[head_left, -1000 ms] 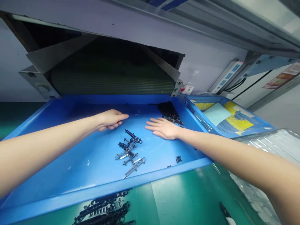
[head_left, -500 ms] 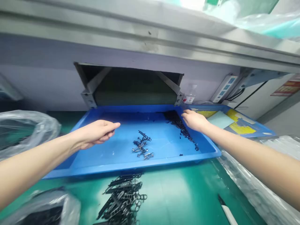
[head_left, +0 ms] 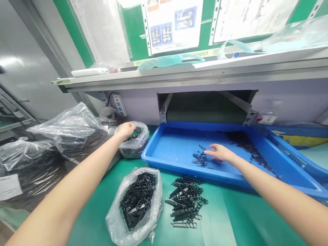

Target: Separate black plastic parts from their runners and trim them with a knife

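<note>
My left hand is over the mouth of a small clear plastic bag holding dark parts, left of the blue tray. Its fingers are closed, and what they hold, if anything, is hidden. My right hand reaches into the tray with fingers apart, the tips right beside a loose cluster of small black plastic parts. More small black pieces lie along the tray's right side. In front of it, a pile of black plastic strips with rings rests on the green table.
An open clear bag full of black parts stands on the table. Large filled bags sit at the left. Behind the tray is a dark ribbed opening under a metal shelf. Another blue tray is at the right.
The view has turned left. My left hand has moved from above the tray to the small bag. My right hand has gone from the tray's right end to the part cluster.
</note>
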Available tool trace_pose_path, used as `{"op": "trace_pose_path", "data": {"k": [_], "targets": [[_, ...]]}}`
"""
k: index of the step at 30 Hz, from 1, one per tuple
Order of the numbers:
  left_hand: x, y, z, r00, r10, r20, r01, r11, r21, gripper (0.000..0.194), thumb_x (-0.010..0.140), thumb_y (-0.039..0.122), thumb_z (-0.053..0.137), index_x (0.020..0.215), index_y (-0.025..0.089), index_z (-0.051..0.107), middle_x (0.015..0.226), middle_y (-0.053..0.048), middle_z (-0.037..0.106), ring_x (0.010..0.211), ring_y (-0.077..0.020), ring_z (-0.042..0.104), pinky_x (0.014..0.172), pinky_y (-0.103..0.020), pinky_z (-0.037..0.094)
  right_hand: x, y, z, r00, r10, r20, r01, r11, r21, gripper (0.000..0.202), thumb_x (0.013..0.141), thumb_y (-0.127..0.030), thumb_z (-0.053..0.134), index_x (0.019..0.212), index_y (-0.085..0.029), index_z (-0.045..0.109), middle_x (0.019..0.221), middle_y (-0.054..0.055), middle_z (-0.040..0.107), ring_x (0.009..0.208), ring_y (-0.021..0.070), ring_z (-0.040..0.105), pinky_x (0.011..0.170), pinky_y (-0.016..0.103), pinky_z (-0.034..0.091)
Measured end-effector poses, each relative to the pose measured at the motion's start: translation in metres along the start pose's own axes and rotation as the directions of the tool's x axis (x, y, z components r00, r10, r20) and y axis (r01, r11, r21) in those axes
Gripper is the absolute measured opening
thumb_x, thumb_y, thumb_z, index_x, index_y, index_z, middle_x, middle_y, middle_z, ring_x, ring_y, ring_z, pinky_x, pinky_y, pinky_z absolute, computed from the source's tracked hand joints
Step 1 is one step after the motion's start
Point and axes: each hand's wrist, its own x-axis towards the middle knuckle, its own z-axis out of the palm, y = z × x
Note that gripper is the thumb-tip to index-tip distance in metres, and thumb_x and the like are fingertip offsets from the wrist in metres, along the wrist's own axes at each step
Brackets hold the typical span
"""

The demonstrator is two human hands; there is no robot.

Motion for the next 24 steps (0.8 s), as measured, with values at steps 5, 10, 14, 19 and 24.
{"op": "trace_pose_path", "data": {"k": [5,10,14,19,24], "targets": [[0.001,-0.004,0.011,0.998,0.003,0.058,-0.011,0.99,0.139,0.026,0.086,0.032,0.051,0.103,0.013,0.054,0.095,-0.006,0.059,0.077,-0.0149,0.059,0.065,-0.031,0.051,0.001,-0.004,0.012,0.998,0.04,0.044,-0.049,0.973,0.227,0.016,0.089,-0.026,0.053,0.096,-0.012,0.057,0.089,0.003,0.06,0.072,0.0135,0.06,0.063,0.029,0.052],[-0.012,-0.007,0.002,0.98,0.155,0.123,-0.181,0.953,0.245,0.024,0.085,0.03,0.053,0.099,0.012,0.057,0.099,-0.005,0.059,0.087,-0.0193,0.058,0.074,-0.036,0.05,-0.011,0.006,0.001,0.995,0.041,-0.085,0.002,0.892,0.452,0.018,0.088,-0.026,0.053,0.1,-0.012,0.056,0.094,0.005,0.059,0.076,0.0147,0.06,0.064,0.03,0.052],[-0.034,0.003,-0.004,0.957,0.286,0.048,-0.285,0.899,0.331,0.025,0.085,0.03,0.052,0.101,0.012,0.056,0.11,-0.008,0.056,0.103,-0.0239,0.052,0.088,-0.046,0.042,-0.027,0.019,-0.02,0.975,0.054,-0.217,0.08,0.823,0.562,0.02,0.089,-0.028,0.053,0.1,-0.012,0.056,0.091,0.004,0.06,0.071,0.0134,0.06,0.06,0.028,0.052],[-0.088,0.036,0.03,0.829,0.541,0.138,-0.555,0.769,0.318,0.028,0.084,0.023,0.041,0.104,0.012,0.057,0.117,-0.011,0.054,0.117,-0.0248,0.041,0.101,-0.039,0.028,-0.052,0.029,-0.04,0.952,0.032,-0.304,0.168,0.777,0.607,0.02,0.089,-0.029,0.053,0.099,-0.012,0.056,0.089,0.003,0.06,0.069,0.0129,0.059,0.059,0.028,0.052],[-0.118,0.072,0.094,0.733,0.521,0.438,-0.651,0.724,0.228,0.038,0.077,0.033,0.052,0.111,0.016,0.054,0.117,-0.011,0.056,0.11,-0.0228,0.05,0.092,-0.03,0.037,-0.088,0.039,-0.06,0.95,-0.038,-0.311,0.217,0.796,0.565,0.018,0.088,-0.028,0.053,0.096,-0.012,0.056,0.089,0.004,0.06,0.068,0.0122,0.059,0.057,0.026,0.051]]}}
